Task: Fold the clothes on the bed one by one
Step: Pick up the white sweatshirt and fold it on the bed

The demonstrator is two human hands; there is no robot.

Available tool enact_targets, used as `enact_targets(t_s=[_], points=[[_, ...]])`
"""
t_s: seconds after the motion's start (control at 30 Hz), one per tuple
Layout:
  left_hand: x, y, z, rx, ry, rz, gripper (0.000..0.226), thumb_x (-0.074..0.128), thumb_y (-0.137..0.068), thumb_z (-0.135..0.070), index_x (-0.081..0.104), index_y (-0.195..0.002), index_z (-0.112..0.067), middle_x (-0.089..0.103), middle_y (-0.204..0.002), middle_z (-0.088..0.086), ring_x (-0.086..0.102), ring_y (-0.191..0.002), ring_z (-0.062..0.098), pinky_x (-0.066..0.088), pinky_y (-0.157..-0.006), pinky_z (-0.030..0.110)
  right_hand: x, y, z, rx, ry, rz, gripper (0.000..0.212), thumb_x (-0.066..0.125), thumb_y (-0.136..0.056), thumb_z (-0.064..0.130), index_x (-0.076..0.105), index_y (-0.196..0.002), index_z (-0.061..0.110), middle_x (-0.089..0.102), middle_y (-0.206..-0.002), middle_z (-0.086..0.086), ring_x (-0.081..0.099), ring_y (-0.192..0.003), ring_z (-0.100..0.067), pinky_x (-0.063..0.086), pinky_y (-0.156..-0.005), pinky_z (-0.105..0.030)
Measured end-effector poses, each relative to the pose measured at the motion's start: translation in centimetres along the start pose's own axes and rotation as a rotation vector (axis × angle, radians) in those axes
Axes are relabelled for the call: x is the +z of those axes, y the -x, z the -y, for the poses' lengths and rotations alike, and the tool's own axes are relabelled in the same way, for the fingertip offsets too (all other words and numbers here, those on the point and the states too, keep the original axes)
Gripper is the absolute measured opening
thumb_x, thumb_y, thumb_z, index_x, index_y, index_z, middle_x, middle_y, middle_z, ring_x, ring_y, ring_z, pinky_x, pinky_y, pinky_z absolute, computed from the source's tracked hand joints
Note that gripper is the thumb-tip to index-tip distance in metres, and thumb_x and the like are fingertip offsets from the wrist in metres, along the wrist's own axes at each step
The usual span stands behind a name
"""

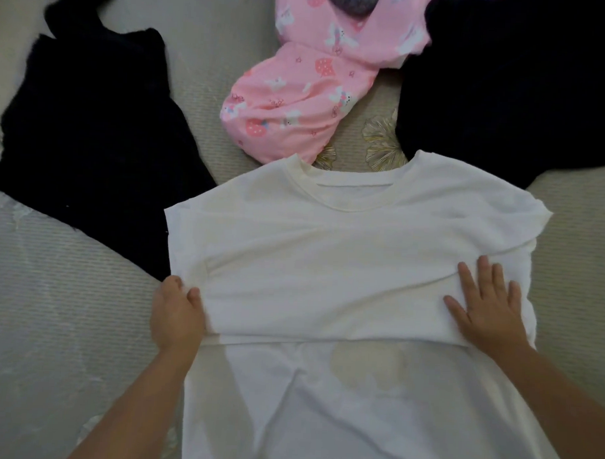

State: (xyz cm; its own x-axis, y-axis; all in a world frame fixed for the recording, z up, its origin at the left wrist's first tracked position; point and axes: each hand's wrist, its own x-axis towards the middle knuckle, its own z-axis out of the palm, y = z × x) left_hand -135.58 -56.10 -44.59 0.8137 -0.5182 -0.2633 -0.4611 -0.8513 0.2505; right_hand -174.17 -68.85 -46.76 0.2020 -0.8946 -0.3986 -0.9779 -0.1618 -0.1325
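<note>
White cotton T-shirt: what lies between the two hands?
Head view: only the white cotton T-shirt's folded-over panel spans from left hand to right hand.

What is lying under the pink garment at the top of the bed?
Under the pink garment only the beige bedcover shows around its edges. A grey item rests on its top end. Whatever the pink cloth covers cannot be seen.

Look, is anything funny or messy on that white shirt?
Yes. The white shirt has a pale yellowish blotch on its lower front, just below the folded edge between the left hand and right hand. It looks like a stain or a faded print; I cannot tell which.
</note>
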Motion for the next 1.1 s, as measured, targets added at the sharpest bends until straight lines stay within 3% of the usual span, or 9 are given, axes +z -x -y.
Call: enact_targets(t_s=[0.07,0.17,0.27,0.37,0.53,0.63,0.77,0.9,1.1], points=[[-0.1,0.7,-1.4,0.174,-0.036,-0.093,0.038,0.059,-0.080,0.007,0.050,-0.115,0.014,0.051,-0.113,0.038,0.049,-0.104,0.050,0.038,-0.088,0.053,-0.8,0.2,0.0,-0.005,0.012,0.026,0.112,-0.013,-0.071,0.079,0.035,-0.138,0.003,0.029,-0.146,-0.024,0.027,-0.134,-0.046,0.017,-0.107,-0.058],[0.8,2.4,-4.0,0.559,-0.073,-0.090,0.036,0.064,-0.069,0.012,0.058,-0.105,0.016,0.056,-0.109,0.037,0.054,-0.101,0.054,0.044,-0.084,0.059,-0.9,1.9,-0.4,-0.047,0.142,0.123,0.095,0.004,-0.090,0.062,0.054,-0.116,-0.014,0.052,-0.122,-0.036,0.050,-0.108,-0.056,0.033,-0.083,-0.073],[2.6,3.5,-7.4,0.809,-0.139,0.046,0.034,0.059,-0.070,0.002,0.062,-0.102,0.013,0.059,-0.111,0.033,0.055,-0.104,0.051,0.046,-0.082,0.058,-0.2,4.4,-2.6,-0.106,0.204,0.132,0.094,0.006,-0.090,0.063,0.059,-0.111,-0.011,0.057,-0.115,-0.034,0.055,-0.102,-0.054,0.037,-0.079,-0.071],[4.9,4.5,-10.8,0.830,-0.161,0.263,0.041,0.051,-0.089,-0.007,0.047,-0.128,0.004,0.040,-0.139,0.023,0.032,-0.134,0.037,0.030,-0.106,0.042,0.0,5.0,-4.9,-0.158,0.212,-0.014,0.061,0.020,-0.094,0.041,0.055,-0.115,-0.004,0.061,-0.113,-0.030,0.059,-0.098,-0.050,0.041,-0.073,-0.070],[8.2,8.1,-17.7,0.984,-0.173,0.336,0.048,0.036,-0.096,-0.022,0.029,-0.141,-0.008,0.024,-0.151,0.011,0.016,-0.141,0.021,0.013,-0.111,0.031,0.0,5.1,-5.7,-0.078,0.017,-0.263,0.036,0.063,-0.069,-0.004,0.061,-0.102,-0.017,0.057,-0.108,-0.040,0.057,-0.093,-0.058,0.047,-0.066,-0.067],[10.1,10.8,-24.0,1.107,-0.144,0.363,0.049,0.036,-0.097,-0.029,0.029,-0.141,-0.009,0.026,-0.150,0.009,0.019,-0.139,0.020,0.015,-0.110,0.032,1.7,6.0,-5.2,0.038,-0.148,-0.369,0.051,0.075,-0.047,-0.025,0.062,-0.096,-0.020,0.058,-0.102,-0.041,0.058,-0.088,-0.058,0.049,-0.063,-0.064],[13.1,13.9,-33.1,1.128,-0.051,0.397,0.054,0.045,-0.093,-0.038,0.036,-0.136,-0.008,0.038,-0.142,0.010,0.032,-0.131,0.024,0.027,-0.105,0.033,3.2,6.0,-5.4,0.123,-0.286,-0.509,0.049,0.078,-0.046,-0.022,0.067,-0.093,-0.014,0.063,-0.101,-0.034,0.064,-0.084,-0.050,0.053,-0.059,-0.055],[15.7,15.1,-38.8,1.119,-0.153,0.384,0.054,0.054,-0.086,-0.045,0.046,-0.127,-0.010,0.051,-0.128,0.006,0.046,-0.118,0.024,0.038,-0.092,0.034,3.5,5.9,-6.5,0.158,-0.391,-0.659,0.013,0.067,-0.068,-0.006,0.072,-0.081,-0.005,0.069,-0.085,-0.024,0.067,-0.066,-0.036,0.055,-0.060,-0.037],[17.5,14.5,-41.9,1.039,0.123,0.458,0.016,0.048,-0.093,-0.021,0.052,-0.080,-0.013,0.049,-0.072,-0.007,0.046,-0.069,0.010,0.033,-0.057,0.012,3.6,6.6,-8.3,0.296,-0.648,-0.561,0.031,0.042,-0.084,0.017,0.067,-0.070,0.004,0.058,-0.067,-0.003,0.054,-0.057,-0.017,0.042,-0.048,-0.021]])
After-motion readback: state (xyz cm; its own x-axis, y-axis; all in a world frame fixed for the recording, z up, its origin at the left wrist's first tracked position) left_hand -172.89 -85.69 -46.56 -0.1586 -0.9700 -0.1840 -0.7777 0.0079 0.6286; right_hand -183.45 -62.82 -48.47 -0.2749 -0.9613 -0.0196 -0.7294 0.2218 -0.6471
